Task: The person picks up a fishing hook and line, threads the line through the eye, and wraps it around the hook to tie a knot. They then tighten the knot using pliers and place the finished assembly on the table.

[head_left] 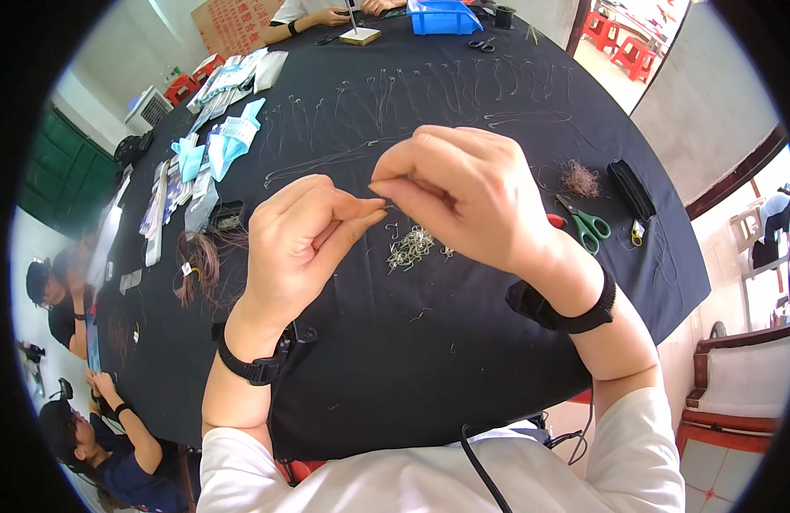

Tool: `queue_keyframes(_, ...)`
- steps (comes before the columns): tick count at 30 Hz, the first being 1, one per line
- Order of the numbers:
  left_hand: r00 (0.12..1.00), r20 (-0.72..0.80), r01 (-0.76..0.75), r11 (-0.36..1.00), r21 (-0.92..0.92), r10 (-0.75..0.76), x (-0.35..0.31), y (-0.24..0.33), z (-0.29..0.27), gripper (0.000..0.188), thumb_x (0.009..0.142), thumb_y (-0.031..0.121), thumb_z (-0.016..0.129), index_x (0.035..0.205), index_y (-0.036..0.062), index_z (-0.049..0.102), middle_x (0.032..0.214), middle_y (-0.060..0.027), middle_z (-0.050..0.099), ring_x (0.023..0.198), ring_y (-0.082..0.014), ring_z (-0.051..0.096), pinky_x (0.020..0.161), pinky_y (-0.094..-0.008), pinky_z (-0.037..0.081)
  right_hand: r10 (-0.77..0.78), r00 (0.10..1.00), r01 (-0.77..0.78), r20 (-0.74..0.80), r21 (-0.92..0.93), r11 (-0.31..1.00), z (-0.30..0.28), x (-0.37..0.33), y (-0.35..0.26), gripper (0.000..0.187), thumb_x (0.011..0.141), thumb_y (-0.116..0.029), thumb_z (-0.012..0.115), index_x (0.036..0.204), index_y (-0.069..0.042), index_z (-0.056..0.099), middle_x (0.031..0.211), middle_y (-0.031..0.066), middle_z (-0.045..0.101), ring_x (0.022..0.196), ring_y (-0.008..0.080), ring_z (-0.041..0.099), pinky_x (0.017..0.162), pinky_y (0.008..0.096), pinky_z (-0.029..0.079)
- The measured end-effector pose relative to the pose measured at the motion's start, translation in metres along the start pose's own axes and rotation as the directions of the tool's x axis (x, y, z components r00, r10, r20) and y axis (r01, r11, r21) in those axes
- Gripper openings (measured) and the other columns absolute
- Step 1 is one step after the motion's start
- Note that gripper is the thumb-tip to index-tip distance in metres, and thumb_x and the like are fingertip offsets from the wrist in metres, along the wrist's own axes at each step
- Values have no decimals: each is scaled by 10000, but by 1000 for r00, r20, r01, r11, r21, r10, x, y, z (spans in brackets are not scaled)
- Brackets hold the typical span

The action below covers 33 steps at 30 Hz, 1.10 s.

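My left hand is closed in a pinch, thumb against forefinger. A thin, shiny sliver, metal by its look, pokes out at its fingertips. Just above and to the right, my right hand also pinches; whatever lies between those fingertips is too fine to make out. The two pinches nearly meet but stay apart. Beneath them on the black cloth lies a heap of silvery fishing hooks, partly covered by my right hand. Beyond, thin lines with hooks are laid out in a row.
Green-handled scissors, a brown thread tangle and a black case lie right. Left are bundled brown threads, packets and blue wrappers. A blue tray stands at the far edge. Other people sit around the table.
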State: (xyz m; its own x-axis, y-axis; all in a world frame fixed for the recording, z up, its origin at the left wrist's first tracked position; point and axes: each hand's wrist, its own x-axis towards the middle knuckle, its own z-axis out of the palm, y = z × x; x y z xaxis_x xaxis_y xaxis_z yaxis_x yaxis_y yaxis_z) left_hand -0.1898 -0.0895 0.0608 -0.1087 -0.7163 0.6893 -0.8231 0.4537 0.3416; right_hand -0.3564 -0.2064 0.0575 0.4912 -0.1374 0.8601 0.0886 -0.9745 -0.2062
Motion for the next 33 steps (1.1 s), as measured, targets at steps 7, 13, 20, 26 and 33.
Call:
queue_keyframes(7, 998, -54, -19, 997, -76, 15, -3, -3, 2, 113, 779, -12, 775, 819, 12, 671, 612, -8, 449, 517, -101, 386, 472, -261, 291, 468, 848, -530, 249, 373, 761, 10, -12, 2, 116, 835, -111, 703, 862, 0, 681, 561, 48, 547, 492, 95, 477, 493, 270, 402)
queue_keyframes(13, 994, -100, 38, 999, -17, -40, -2, -3, 0, 118, 788, -37, 759, 843, 17, 670, 618, -12, 445, 521, -99, 382, 479, -259, 297, 271, 953, -297, 136, 240, 924, 14, -15, -5, 100, 786, -94, 708, 784, -32, 630, 584, 52, 537, 503, 182, 546, 496, 300, 431)
queue_keyframes(20, 992, -95, -71, 993, 93, 80, 2, -5, -1, 140, 755, -54, 758, 838, 18, 670, 610, -46, 439, 520, -149, 434, 480, -287, 332, -80, 990, 83, 115, -17, 996, 8, -10, -8, 130, 735, -79, 712, 763, -88, 585, 668, 34, 579, 573, 252, 599, 540, 329, 479)
queue_keyframes(26, 998, -6, -63, 996, 70, 63, 1, -2, -2, 152, 720, -22, 787, 808, 18, 670, 591, -45, 441, 519, -160, 441, 478, -291, 340, 15, 1000, -15, -16, 37, 999, 0, -1, -3, 107, 771, -97, 730, 815, -80, 634, 684, 39, 591, 552, 213, 590, 516, 300, 465)
queue_keyframes(33, 994, -85, -72, 997, -12, 71, 0, 0, 1, 144, 739, 1, 802, 815, 30, 684, 593, -19, 471, 515, -130, 422, 466, -279, 316, 501, 850, -521, 160, 394, 757, 8, -10, -1, 114, 808, -85, 734, 855, -8, 666, 579, 41, 524, 497, 87, 467, 487, 245, 391)
